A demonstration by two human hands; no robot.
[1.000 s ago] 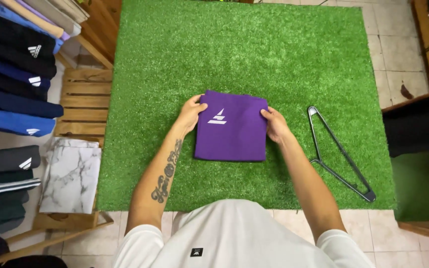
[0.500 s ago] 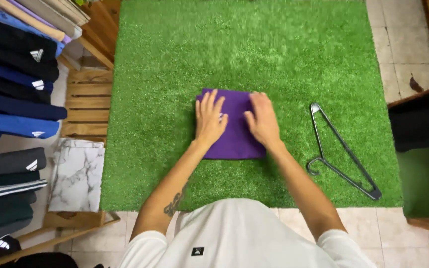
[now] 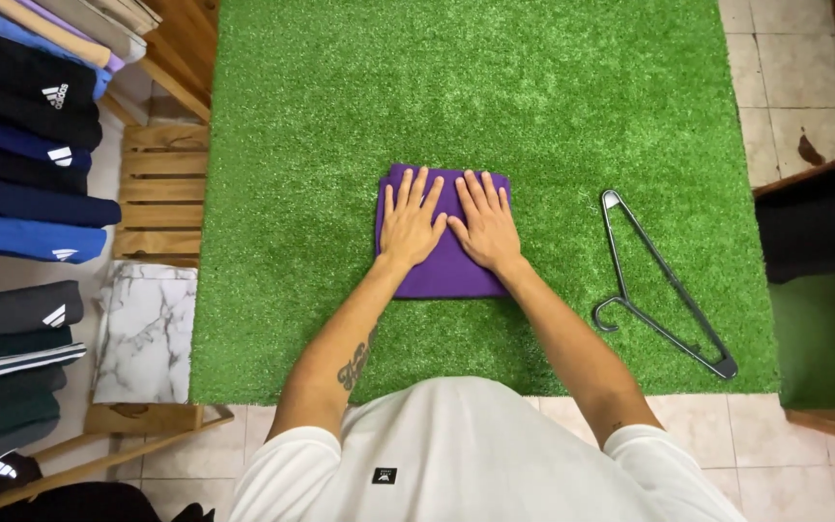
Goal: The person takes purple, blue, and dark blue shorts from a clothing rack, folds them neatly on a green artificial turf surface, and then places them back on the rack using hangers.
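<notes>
A person is pressing both palms flat on a folded purple garment (image 3: 446, 271) lying on a green artificial-grass mat (image 3: 553, 106). The left hand (image 3: 410, 224) and right hand (image 3: 483, 224) are lying side by side, fingers spread, thumbs nearly touching. A grey wire hanger (image 3: 664, 285) is resting on the mat well to the right. Folded clothes (image 3: 21, 164) are hanging stacked at the left.

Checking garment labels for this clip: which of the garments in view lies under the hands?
The folded purple garment on the green turf mat; both the left hand and right hand press flat on it. The others hang at left.
</notes>
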